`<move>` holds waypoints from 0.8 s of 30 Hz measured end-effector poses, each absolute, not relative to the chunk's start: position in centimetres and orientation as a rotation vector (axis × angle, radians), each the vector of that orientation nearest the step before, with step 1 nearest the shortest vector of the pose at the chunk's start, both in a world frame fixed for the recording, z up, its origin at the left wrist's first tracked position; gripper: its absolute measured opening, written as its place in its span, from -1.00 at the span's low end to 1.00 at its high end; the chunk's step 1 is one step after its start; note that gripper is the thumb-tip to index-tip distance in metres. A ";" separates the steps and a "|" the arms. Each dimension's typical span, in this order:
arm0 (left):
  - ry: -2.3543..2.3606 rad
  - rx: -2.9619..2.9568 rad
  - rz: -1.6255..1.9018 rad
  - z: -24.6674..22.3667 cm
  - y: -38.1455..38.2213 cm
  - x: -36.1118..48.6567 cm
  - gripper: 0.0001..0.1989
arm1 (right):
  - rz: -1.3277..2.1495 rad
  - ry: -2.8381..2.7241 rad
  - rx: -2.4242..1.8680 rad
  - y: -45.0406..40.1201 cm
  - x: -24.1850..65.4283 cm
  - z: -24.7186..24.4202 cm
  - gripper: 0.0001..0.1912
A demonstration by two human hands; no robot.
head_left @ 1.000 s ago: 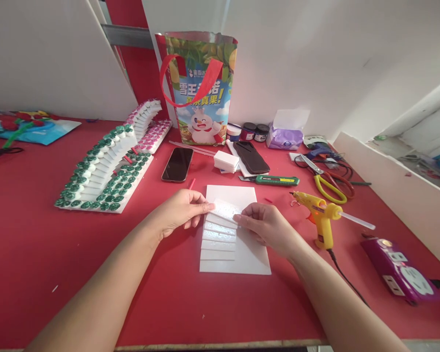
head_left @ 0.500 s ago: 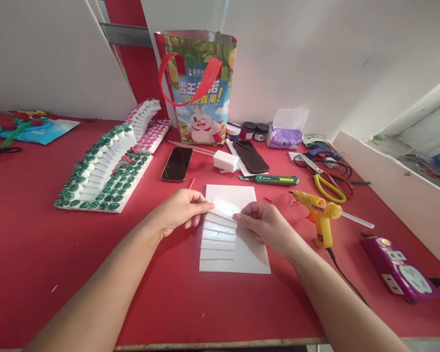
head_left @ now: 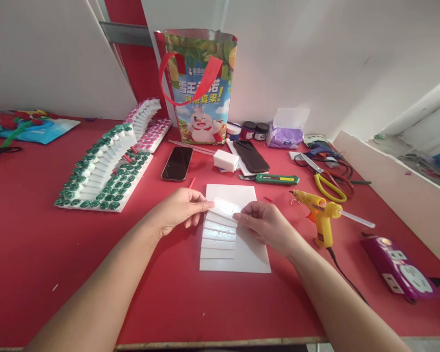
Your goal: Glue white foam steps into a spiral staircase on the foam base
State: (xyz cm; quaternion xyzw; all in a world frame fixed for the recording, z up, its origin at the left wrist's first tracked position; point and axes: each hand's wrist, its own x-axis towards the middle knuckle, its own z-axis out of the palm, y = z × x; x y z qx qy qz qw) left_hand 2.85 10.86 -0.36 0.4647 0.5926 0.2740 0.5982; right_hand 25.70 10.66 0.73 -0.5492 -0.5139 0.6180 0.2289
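A white rectangular board (head_left: pixel 253 256) lies flat on the red table. On its left half several thin white strips (head_left: pixel 218 235) overlap like steps and catch the light. The topmost white strip (head_left: pixel 225 207) sits at a slant at the far end of the row. My left hand (head_left: pixel 181 209) pinches its left end between thumb and fingers. Its right end is pinched by my right hand (head_left: pixel 262 222), whose thumb lies on top. A small stack of white pieces (head_left: pixel 226 160) stands just beyond the board.
Right of the board are a yellow glue gun (head_left: pixel 320 215), a purple power box (head_left: pixel 399 268) and scissors (head_left: pixel 326 181). Beyond it lie a green utility knife (head_left: pixel 275 179) and two phones. At left stands a stepped model with green swirls (head_left: pixel 99 168); a printed bag (head_left: pixel 201 93) is behind.
Both hands stay in place, each with its grip on the top strip. Nothing on the table has visibly moved; only the camera's view has shifted very slightly.
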 end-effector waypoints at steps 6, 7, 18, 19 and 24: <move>1.352 1.071 0.664 -0.6 10.9 2.7 -0.51 | 1.698 -1.394 -1.537 10.7 25.9 0.8 -0.48; 1.359 1.072 0.659 -0.6 11.0 2.7 -0.52 | 1.694 -1.395 -1.537 10.7 25.9 0.8 -0.48; 1.359 1.105 0.644 -0.9 11.0 2.8 -0.61 | 1.708 -1.375 -1.523 10.7 25.6 0.7 -0.49; 1.362 1.106 0.647 -0.9 10.9 2.8 -0.61 | 1.710 -1.370 -1.520 10.7 25.6 0.7 -0.49; 1.373 1.108 0.659 -0.8 10.9 2.9 -0.65 | 1.708 -1.371 -1.517 10.6 25.6 0.5 -0.49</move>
